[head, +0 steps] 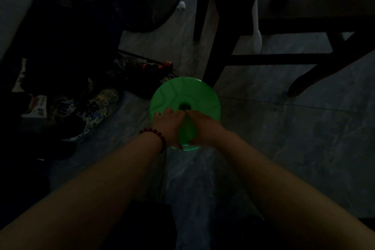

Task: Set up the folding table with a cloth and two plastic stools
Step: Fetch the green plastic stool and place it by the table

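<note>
The room is looking really dim here, just a grey floor (284, 128) with a dark wooden furniture frame (215, 46) standing at the upper right; I honestly can't tell if that's the folding table. The green plastic stool (182, 91) is sitting on the floor right in front of the person, round seat facing up with a centre hole (184, 106). Both hands are sitting on its near side: the left hand (166, 126), the one wearing a red bead bracelet (156, 134), is curling its fingers over the seat beside the hole. The right hand (203, 126) is doing the same just beside it, almost touching. My guess is they're getting ready to lift or shift it. The thing I'm worrying about is the grip, since both hands are bunching on one edge, so the far side could be tipping down and clipping that frame. There's also a patterned slipper (99, 105) lying near on the left, which is asking for a trip in this light. No brand, label or writing is showing anywhere.
</note>
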The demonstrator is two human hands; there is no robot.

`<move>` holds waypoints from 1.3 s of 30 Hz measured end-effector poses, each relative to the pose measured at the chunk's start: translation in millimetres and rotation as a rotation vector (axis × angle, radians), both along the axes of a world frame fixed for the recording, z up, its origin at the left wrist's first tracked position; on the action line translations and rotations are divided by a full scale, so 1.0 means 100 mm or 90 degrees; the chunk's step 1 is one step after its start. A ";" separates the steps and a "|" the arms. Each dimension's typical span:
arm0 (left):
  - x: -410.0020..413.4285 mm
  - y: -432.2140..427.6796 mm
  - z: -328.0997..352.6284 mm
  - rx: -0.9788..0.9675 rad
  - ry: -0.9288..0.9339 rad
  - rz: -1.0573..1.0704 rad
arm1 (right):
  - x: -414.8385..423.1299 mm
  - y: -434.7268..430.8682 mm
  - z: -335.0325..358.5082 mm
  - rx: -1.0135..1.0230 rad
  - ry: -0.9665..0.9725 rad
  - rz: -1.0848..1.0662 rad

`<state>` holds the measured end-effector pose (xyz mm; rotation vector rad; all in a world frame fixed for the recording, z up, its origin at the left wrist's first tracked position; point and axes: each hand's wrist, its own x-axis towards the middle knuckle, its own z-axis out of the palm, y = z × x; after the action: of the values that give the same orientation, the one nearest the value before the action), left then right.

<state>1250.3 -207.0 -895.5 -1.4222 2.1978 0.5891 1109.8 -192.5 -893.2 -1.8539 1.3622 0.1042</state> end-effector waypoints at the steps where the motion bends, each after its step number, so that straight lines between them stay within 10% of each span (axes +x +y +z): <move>1: 0.02 -0.01 -0.02 0.000 -0.013 -0.027 | -0.01 0.01 -0.03 0.009 -0.005 0.003; 23: -0.07 -0.09 0.16 -0.100 -0.099 -0.162 | -0.12 0.03 -0.08 -0.104 0.252 0.105; 39: 0.17 0.23 3.09 -0.027 -0.142 -0.150 | 0.08 0.26 2.80 -0.104 0.200 0.141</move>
<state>1267.6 -184.1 -586.7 -1.1629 2.1659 0.2892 1117.4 -166.3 -612.8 -2.1925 1.4013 0.4250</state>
